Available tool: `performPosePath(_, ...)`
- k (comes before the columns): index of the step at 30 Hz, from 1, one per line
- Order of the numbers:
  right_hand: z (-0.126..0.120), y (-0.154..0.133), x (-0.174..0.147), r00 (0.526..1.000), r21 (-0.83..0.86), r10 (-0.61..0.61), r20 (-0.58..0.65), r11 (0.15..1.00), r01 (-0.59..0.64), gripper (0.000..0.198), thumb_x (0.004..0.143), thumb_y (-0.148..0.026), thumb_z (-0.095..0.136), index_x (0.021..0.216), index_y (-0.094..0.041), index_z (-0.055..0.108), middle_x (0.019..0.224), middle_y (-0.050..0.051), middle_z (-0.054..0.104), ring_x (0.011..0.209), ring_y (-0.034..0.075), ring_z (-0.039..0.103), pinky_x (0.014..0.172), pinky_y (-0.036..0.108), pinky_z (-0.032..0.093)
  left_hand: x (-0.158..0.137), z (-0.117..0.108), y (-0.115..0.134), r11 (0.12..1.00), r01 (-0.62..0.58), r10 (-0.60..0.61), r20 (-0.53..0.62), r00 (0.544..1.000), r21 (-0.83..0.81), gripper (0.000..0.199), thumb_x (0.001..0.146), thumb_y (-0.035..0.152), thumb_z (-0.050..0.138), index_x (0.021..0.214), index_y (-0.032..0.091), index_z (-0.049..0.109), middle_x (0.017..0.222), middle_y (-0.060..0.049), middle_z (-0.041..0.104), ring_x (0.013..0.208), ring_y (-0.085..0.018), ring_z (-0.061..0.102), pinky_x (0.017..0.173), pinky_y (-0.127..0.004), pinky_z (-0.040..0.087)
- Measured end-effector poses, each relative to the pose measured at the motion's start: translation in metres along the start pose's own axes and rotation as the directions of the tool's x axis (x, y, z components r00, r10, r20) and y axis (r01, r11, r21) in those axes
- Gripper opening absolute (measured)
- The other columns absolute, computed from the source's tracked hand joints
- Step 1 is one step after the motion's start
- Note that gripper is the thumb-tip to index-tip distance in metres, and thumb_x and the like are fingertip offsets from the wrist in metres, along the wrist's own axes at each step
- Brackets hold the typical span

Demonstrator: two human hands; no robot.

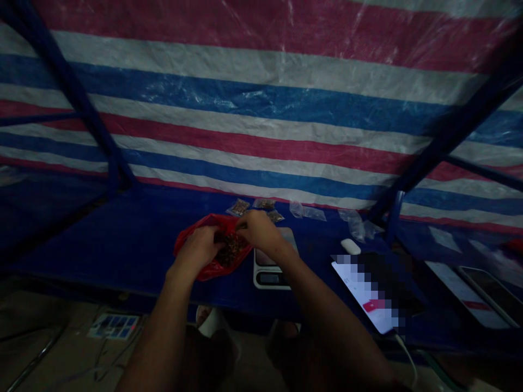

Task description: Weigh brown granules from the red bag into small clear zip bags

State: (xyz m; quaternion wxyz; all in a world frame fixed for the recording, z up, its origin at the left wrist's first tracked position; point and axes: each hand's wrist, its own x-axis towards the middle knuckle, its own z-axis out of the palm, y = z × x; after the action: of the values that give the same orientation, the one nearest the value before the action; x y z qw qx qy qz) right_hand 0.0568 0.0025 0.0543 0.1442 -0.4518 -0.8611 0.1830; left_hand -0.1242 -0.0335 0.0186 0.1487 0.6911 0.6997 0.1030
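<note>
On the blue surface (122, 239), an open red bag (212, 271) lies left of your scale (263, 267). Your left hand (199, 247) and right hand (260, 231) are at the bag's mouth, fingers curled; whether they grip the brown bits (230, 252) inside, I cannot tell.

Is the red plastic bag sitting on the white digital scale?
No, the red plastic bag sits on the blue tabletop, left of the white digital scale.

Red plastic bag (210, 270), mouth spread open, small brown pieces (231, 251) heaped inside, on blue tabletop (102, 239)
</note>
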Motion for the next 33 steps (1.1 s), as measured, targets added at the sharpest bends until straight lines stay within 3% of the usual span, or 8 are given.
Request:
performPosePath(6, -0.025, 0.014, -0.013, 0.997, 0.083, 0.025, -0.073, 0.996, -0.018, 0.021, 0.087, -0.012, 0.069, 0.101, -0.02, 0.083, 0.095, 0.004, 0.082, 0.087, 0.016, 0.075, 0.078, 0.021, 0.053, -0.006, -0.002, 0.009, 0.999, 0.0, 0.0, 0.005, 1.0, 0.036, 0.026, 0.09, 0.028, 0.066, 0.114, 0.021, 0.072, 0.117, -0.011, 0.076, 0.108, -0.026, 0.071, 0.087, -0.032, 0.052)
performPosePath(13, -0.055, 0.048, -0.038, 0.97, 0.048, 0.173, -0.173, 0.985, -0.167, 0.019, 0.086, -0.015, 0.07, 0.1, -0.02, 0.083, 0.096, 0.005, 0.081, 0.088, 0.019, 0.075, 0.079, 0.024, 0.053, -0.006, 0.0, 0.022, 0.997, -0.033, 0.031, 0.027, 0.999, 0.076, 0.022, 0.091, 0.029, 0.065, 0.108, 0.02, 0.074, 0.119, -0.014, 0.074, 0.108, -0.029, 0.07, 0.087, -0.035, 0.051)
performPosePath(22, -0.056, 0.054, -0.049, 0.983, -0.249, 0.181, 0.012, 0.953, -0.172, 0.021, 0.085, -0.008, 0.064, 0.092, -0.015, 0.082, 0.093, 0.012, 0.08, 0.09, 0.023, 0.074, 0.081, 0.027, 0.052, -0.001, 0.009, 0.024, 0.995, -0.094, 0.095, -0.024, 0.995, 0.042, 0.028, 0.094, 0.036, 0.06, 0.113, 0.019, 0.072, 0.119, -0.013, 0.074, 0.109, -0.028, 0.069, 0.092, -0.035, 0.051)
performPosePath(27, -0.055, 0.048, -0.048, 0.983, -0.323, 0.18, 0.021, 0.932, -0.164, 0.021, 0.087, -0.007, 0.063, 0.099, -0.013, 0.08, 0.1, 0.017, 0.078, 0.098, 0.025, 0.074, 0.086, 0.029, 0.052, -0.003, 0.007, 0.024, 0.995, -0.094, 0.095, -0.023, 0.995, 0.045, 0.034, 0.098, 0.041, 0.052, 0.112, 0.018, 0.073, 0.117, -0.014, 0.075, 0.109, -0.028, 0.07, 0.094, -0.035, 0.051)
performPosePath(33, -0.052, 0.048, -0.045, 0.99, -0.339, 0.138, 0.041, 0.934, -0.116, 0.023, 0.086, -0.005, 0.063, 0.1, -0.014, 0.08, 0.1, 0.016, 0.078, 0.099, 0.025, 0.074, 0.088, 0.031, 0.052, -0.002, 0.008, 0.023, 0.994, -0.1, 0.1, -0.015, 0.995, 0.042, 0.034, 0.097, 0.04, 0.053, 0.114, 0.018, 0.073, 0.117, -0.014, 0.075, 0.109, -0.029, 0.069, 0.092, -0.036, 0.051)
